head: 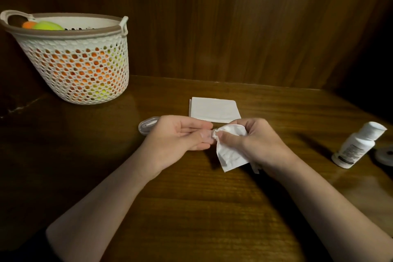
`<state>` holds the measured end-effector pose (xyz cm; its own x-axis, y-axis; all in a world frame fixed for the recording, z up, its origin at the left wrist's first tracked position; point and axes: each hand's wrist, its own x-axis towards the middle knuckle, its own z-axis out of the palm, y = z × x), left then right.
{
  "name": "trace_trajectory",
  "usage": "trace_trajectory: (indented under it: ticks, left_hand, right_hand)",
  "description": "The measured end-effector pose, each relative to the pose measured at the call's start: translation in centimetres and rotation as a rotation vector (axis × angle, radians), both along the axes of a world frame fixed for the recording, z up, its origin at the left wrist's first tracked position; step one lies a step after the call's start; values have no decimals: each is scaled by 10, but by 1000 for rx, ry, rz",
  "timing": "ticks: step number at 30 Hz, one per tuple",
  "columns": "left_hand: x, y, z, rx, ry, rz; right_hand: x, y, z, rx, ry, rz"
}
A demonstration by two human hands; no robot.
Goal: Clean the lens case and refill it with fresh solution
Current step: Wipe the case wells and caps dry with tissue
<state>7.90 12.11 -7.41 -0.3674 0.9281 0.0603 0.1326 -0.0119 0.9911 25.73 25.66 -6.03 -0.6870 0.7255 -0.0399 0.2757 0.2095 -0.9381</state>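
Observation:
My left hand pinches a small clear part of the lens case between thumb and fingers above the wooden table. My right hand grips a crumpled white tissue and presses a bunched end of it against that clear part. Another clear plastic piece of the case lies on the table just behind my left hand, partly hidden by it. A white solution bottle stands uncapped at the right.
A folded stack of white tissues lies just beyond my hands. A white perforated basket with orange and yellow-green things stands at the back left. A round disc-like object lies at the right edge. Wood panels close the back and right.

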Motion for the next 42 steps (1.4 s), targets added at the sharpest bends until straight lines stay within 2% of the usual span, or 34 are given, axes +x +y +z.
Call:
trace_trajectory:
  ticks: [4, 11, 19, 23, 28, 33, 36, 39, 42]
  left_hand:
    - [3, -1, -3, 12, -30, -23]
    - [6, 1, -2, 3, -172, -28]
    - [5, 0, 2, 12, -256, 4]
    - [5, 0, 2, 20, -314, -22]
    - [4, -1, 4, 4, -397, -28]
    - [6, -2, 9, 28, -416, 10]
    - [6, -2, 9, 29, -419, 18]
    - [8, -2, 9, 25, -412, 17]
    - [10, -1, 8, 0, -425, -4]
  right_hand:
    - [-2, -1, -2, 141, -12, -54]
    - [-6, -4, -6, 191, -6, -101]
    - [-3, -3, -3, 101, 84, -120]
    - [-2, -3, -5, 269, 67, -167]
    - [-2, -5, -1, 458, 39, -71]
    - [0, -6, 2, 486, 36, 48]
    - [-3, -7, 2, 560, 26, -16]
    - [-3, -6, -1, 592, 127, -144]
    - [-5, -6, -4, 666, 106, -189]
